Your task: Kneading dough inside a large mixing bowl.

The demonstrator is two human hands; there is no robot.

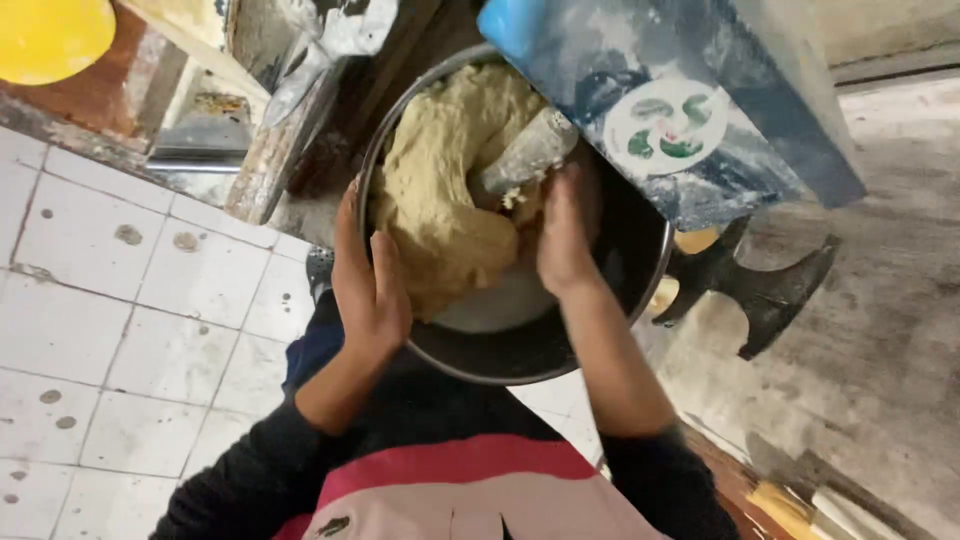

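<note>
Nearest, a pink-and-black top [450, 490], sleeves pushed up. The left hand [368, 285] lies flat, fingers together, against the dough [445, 200] at nine o'clock. The right hand [565, 235] cups it at three, fingers curled. The dough fills the metal bowl [560, 345], running long from six to twelve. A dough hook [525, 155] juts in from the blue mixer [700, 100] at one.

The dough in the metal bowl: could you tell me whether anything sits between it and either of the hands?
Nothing visible does. The left hand lies flat against the dough at the rim of the metal bowl. The right hand presses on it from the other side, just below the mixer's dough-coated hook.
</note>
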